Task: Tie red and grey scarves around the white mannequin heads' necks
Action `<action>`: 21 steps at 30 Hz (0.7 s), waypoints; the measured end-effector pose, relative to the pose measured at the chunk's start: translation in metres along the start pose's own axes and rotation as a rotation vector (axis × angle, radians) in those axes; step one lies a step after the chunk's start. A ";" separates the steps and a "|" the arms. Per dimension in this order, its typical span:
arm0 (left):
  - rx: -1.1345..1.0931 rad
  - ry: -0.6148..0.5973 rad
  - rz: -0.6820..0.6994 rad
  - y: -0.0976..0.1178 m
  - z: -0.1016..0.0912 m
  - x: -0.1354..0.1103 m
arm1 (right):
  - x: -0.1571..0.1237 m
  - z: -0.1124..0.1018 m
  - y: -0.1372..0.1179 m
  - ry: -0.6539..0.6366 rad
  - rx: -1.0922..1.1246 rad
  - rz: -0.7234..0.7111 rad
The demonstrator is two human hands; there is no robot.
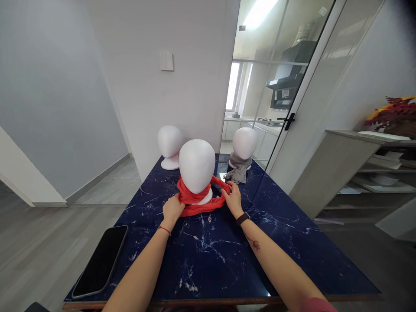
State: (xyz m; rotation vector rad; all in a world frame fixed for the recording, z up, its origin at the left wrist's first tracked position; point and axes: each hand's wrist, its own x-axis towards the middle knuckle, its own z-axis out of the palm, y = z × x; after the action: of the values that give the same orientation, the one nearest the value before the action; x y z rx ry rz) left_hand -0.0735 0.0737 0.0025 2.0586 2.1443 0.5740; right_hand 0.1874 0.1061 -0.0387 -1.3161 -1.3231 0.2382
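A white mannequin head point(196, 164) stands upright in the middle of the table, its round base partly covered by cloth. Around its neck lies a red scarf point(201, 209), one loop snug under the chin and another hanging loose in front and to the right. My left hand point(173, 211) grips the scarf at the left of the neck, fingertips partly hidden in the cloth. On the other side my right hand point(233, 198) pinches the loose loop, holding it out from the base.
Behind stand a bare white mannequin head point(170, 141) at left and another mannequin head point(245, 144) with a grey scarf point(238, 168) at right. A phone point(101, 261) lies at the left edge of the dark blue marbled table point(208, 264). Shelves point(360, 173) and a glass door flank the right.
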 end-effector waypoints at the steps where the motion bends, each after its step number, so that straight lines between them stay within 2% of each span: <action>1: -0.007 0.000 -0.007 0.000 0.000 0.000 | -0.002 0.002 0.000 -0.026 -0.052 -0.010; 5: -0.129 -0.019 -0.042 0.000 0.001 0.001 | -0.007 0.009 0.004 -0.142 -0.166 0.032; 10: -0.203 -0.030 -0.065 -0.001 0.003 0.003 | -0.005 0.007 0.006 -0.225 -0.053 0.072; 14: -0.166 -0.038 -0.099 -0.002 0.001 0.003 | 0.004 -0.006 0.011 -0.153 -0.028 0.100; 18: -0.125 -0.032 -0.108 0.000 -0.005 0.000 | 0.013 -0.015 0.023 0.037 0.081 0.223; 21: -0.090 -0.026 -0.098 0.003 -0.008 -0.001 | 0.017 -0.014 0.029 0.092 0.135 0.301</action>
State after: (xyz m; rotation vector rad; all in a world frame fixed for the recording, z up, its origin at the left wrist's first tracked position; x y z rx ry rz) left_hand -0.0733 0.0709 0.0111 1.8929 2.1493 0.6164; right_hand 0.2188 0.1212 -0.0480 -1.3907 -1.0106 0.4613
